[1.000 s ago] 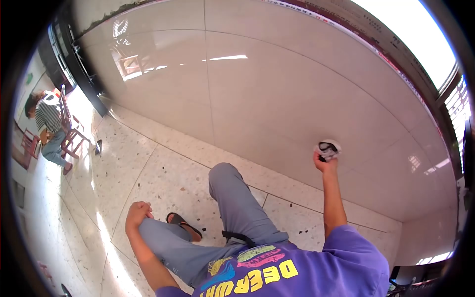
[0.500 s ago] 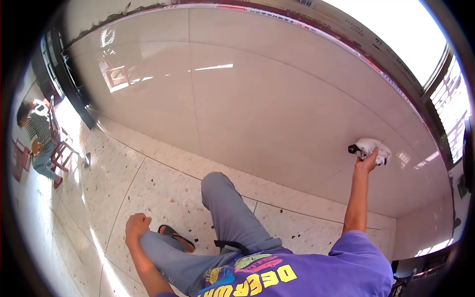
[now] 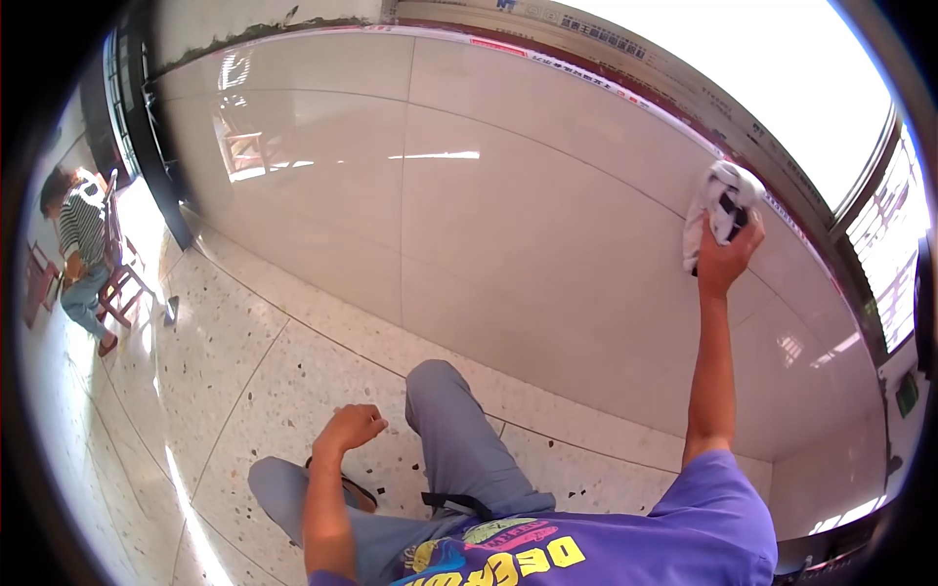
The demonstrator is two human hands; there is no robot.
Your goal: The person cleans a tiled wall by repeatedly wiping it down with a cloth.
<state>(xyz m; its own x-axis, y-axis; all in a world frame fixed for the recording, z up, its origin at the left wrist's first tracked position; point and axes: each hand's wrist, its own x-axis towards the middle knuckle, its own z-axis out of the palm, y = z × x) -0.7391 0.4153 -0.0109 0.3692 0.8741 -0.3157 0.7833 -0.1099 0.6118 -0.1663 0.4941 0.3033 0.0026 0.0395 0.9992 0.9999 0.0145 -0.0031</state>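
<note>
My right hand [image 3: 726,256] grips a bunched white cloth [image 3: 723,186] with black patches. The cloth lies against the glossy beige tiled wall [image 3: 547,225], high up beside the printed tape strip [image 3: 625,95] along the wall's top edge. Part of the cloth hangs down to the left of my fingers. My left hand [image 3: 352,428] is off the wall, above my bent leg, its fingers curled together with nothing seen in them.
A window frame [image 3: 772,146] with printed film runs above the wall. Speckled floor tiles [image 3: 322,361] stretch below, with small dark bits scattered on them. At far left a person [image 3: 83,234] in a striped top is beside a wooden chair [image 3: 122,283].
My right hand has moved up the wall with the cloth, from low down to the top edge. My left hand has lifted off my knee and moved to the right.
</note>
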